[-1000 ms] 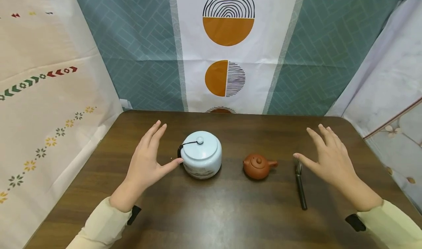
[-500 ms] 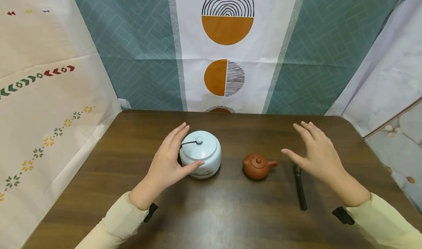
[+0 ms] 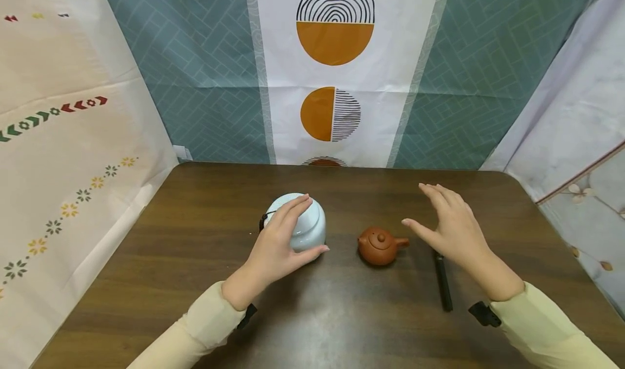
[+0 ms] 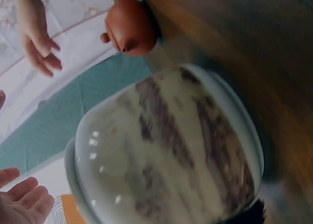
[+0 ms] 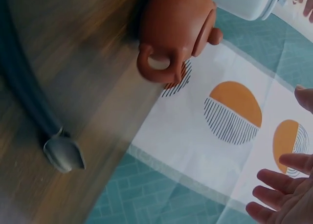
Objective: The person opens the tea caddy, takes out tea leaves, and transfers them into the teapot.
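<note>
A pale blue lidded jar (image 3: 314, 229) stands upright on the table, a dark cord running from its lid. My left hand (image 3: 274, 252) hovers in front of it, fingers and thumb spread, covering part of the jar in the head view. Dark landscape-like painting marks the jar's side (image 4: 166, 145) in the left wrist view. Right of the jar sits a small reddish-brown clay teapot (image 3: 377, 248), its side handle pointing right. My right hand (image 3: 453, 225), spread and holding nothing, is beyond the teapot's handle, above a black-handled tool (image 3: 444, 286) with a small metal scoop-shaped head (image 5: 63, 154).
The dark wooden table (image 3: 205, 206) has rounded far corners. Behind it hangs a teal and white cloth (image 3: 210, 103) with orange half-circles. A cream patterned cloth (image 3: 53, 179) borders the left side, a pale floral one (image 3: 576, 141) the right.
My left hand has moved right, from beside the jar to in front of it. My right hand has moved left toward the teapot. The jar, teapot and tool stay in place.
</note>
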Action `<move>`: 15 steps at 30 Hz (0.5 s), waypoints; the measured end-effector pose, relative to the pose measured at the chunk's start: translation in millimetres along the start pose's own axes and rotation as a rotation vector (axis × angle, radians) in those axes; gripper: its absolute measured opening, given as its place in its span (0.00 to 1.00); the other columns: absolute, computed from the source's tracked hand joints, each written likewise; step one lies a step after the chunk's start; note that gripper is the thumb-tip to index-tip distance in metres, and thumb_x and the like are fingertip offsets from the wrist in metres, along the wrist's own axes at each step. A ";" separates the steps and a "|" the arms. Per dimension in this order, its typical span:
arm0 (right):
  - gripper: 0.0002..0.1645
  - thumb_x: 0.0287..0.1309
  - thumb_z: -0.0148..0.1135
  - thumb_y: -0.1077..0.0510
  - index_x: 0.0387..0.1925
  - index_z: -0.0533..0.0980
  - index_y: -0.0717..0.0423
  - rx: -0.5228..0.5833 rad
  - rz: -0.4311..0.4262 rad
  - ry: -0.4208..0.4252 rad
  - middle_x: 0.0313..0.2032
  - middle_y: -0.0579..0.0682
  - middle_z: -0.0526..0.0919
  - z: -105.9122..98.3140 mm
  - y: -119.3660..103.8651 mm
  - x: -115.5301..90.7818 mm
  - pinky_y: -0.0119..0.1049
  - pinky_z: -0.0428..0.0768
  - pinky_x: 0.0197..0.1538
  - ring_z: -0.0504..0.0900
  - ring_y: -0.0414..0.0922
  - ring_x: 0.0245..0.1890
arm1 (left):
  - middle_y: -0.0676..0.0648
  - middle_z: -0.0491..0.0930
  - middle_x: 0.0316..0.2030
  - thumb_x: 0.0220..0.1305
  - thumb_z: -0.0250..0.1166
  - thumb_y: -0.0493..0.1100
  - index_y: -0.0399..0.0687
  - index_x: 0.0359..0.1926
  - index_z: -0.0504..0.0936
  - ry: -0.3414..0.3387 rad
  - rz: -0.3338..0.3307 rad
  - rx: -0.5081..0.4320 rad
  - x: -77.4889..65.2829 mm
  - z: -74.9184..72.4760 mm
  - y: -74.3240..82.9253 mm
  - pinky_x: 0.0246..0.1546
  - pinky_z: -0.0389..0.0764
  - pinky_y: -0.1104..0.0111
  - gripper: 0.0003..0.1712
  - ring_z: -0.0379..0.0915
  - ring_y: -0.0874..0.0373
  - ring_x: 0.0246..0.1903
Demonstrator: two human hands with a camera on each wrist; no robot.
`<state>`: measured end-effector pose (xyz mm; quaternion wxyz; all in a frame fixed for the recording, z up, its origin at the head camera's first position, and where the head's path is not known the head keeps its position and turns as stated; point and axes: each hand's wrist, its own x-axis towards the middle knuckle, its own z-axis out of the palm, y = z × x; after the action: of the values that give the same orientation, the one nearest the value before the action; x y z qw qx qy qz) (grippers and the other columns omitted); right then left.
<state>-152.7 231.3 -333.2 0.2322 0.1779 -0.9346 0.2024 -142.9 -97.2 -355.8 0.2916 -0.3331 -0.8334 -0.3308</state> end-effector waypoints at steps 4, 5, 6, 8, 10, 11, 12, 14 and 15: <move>0.42 0.45 0.74 0.50 0.61 0.69 0.61 0.028 -0.003 -0.013 0.55 0.65 0.74 3.5 -5.6 1.1 0.67 0.67 0.53 0.69 0.64 0.58 | 0.40 0.71 0.59 0.41 0.79 0.46 0.37 0.60 0.70 0.024 0.055 -0.031 1.0 9.9 3.5 0.57 0.75 0.58 0.45 0.69 0.48 0.59; 0.42 0.45 0.74 0.51 0.61 0.69 0.61 0.032 -0.009 -0.010 0.55 0.64 0.75 4.6 -6.4 1.2 0.66 0.68 0.54 0.70 0.63 0.57 | 0.40 0.72 0.59 0.41 0.79 0.46 0.36 0.60 0.70 0.023 0.062 -0.042 1.1 12.4 4.5 0.58 0.74 0.58 0.45 0.69 0.48 0.59; 0.42 0.45 0.74 0.52 0.60 0.69 0.61 0.037 -0.013 -0.010 0.55 0.64 0.75 5.4 -7.1 1.0 0.65 0.68 0.54 0.70 0.63 0.57 | 0.40 0.71 0.59 0.42 0.79 0.46 0.36 0.60 0.70 0.020 0.066 -0.050 1.3 14.8 5.7 0.59 0.73 0.58 0.45 0.69 0.48 0.59; 0.41 0.44 0.74 0.53 0.60 0.70 0.62 0.045 -0.018 -0.009 0.54 0.64 0.75 7.5 -7.8 0.2 0.63 0.69 0.54 0.71 0.62 0.56 | 0.40 0.71 0.59 0.43 0.79 0.45 0.35 0.60 0.69 0.007 0.066 -0.073 2.2 19.3 8.7 0.61 0.72 0.59 0.45 0.68 0.48 0.60; 0.41 0.44 0.75 0.53 0.60 0.70 0.62 0.054 -0.017 -0.012 0.54 0.63 0.75 9.0 -8.3 -1.1 0.62 0.69 0.54 0.71 0.61 0.55 | 0.39 0.71 0.59 0.44 0.78 0.45 0.35 0.61 0.69 -0.008 0.066 -0.093 3.0 23.9 11.9 0.62 0.71 0.59 0.44 0.68 0.49 0.60; 0.40 0.44 0.75 0.54 0.59 0.70 0.62 0.059 -0.015 -0.014 0.53 0.63 0.76 9.8 -8.8 -1.5 0.62 0.69 0.54 0.71 0.61 0.54 | 0.39 0.71 0.60 0.44 0.78 0.45 0.35 0.61 0.69 -0.017 0.063 -0.102 3.0 25.8 13.5 0.62 0.70 0.60 0.44 0.68 0.48 0.61; 0.40 0.44 0.75 0.54 0.59 0.70 0.62 0.065 -0.014 -0.016 0.53 0.63 0.76 10.7 -9.1 -1.9 0.61 0.69 0.54 0.71 0.61 0.54 | 0.39 0.70 0.60 0.45 0.78 0.45 0.34 0.61 0.68 -0.028 0.057 -0.110 2.8 27.6 15.1 0.63 0.70 0.60 0.44 0.67 0.48 0.61; 0.39 0.45 0.75 0.54 0.58 0.71 0.62 0.074 -0.014 -0.019 0.52 0.62 0.76 13.0 -9.8 -2.9 0.60 0.69 0.54 0.72 0.61 0.53 | 0.39 0.70 0.60 0.45 0.77 0.45 0.34 0.61 0.68 -0.053 0.038 -0.127 1.7 31.3 17.8 0.64 0.69 0.60 0.44 0.67 0.49 0.62; 0.38 0.45 0.75 0.54 0.58 0.71 0.62 0.080 -0.015 -0.021 0.52 0.62 0.77 14.4 -10.2 -3.3 0.60 0.70 0.54 0.72 0.60 0.53 | 0.39 0.70 0.60 0.46 0.77 0.45 0.34 0.61 0.68 -0.065 0.029 -0.135 0.7 33.3 18.8 0.64 0.69 0.60 0.44 0.66 0.49 0.62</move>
<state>-150.8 216.8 -343.5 0.2166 0.1960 -0.9268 0.2359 -138.2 -61.6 -369.0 0.2461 -0.3746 -0.8132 -0.3713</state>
